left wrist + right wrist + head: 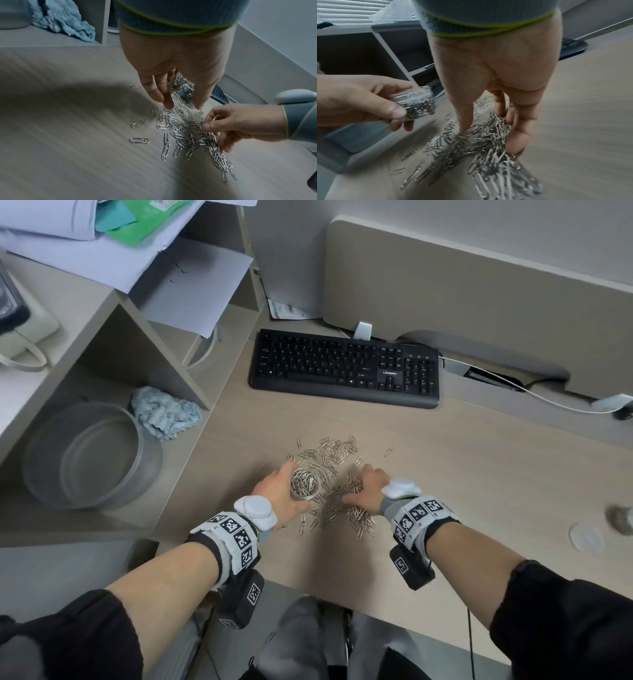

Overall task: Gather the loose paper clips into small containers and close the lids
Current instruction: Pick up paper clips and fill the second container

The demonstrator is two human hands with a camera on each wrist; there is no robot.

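Left hand (279, 491) wrapped round a small clear round plastic container (305, 485), mouth up, nearly brimful of clips. Right hand (368, 486) just beside it, thumb and curled fingers pinching a bunch from the heap of loose silver wire paper clips (337, 474) strewn across the pale wood tabletop (479, 474). Container directly left of the clutching hand. Short carry leftward, judging by that gap.

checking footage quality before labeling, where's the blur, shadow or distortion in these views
Head view: wide-angle bending at the edges; the jar at the right edge is smeared, the paper clips are sharp. Left wrist view: dim, desk grain streaked, the left hand casts a broad shadow. Right wrist view: nearest clips are soft, the container in the left hand is slightly blurred.
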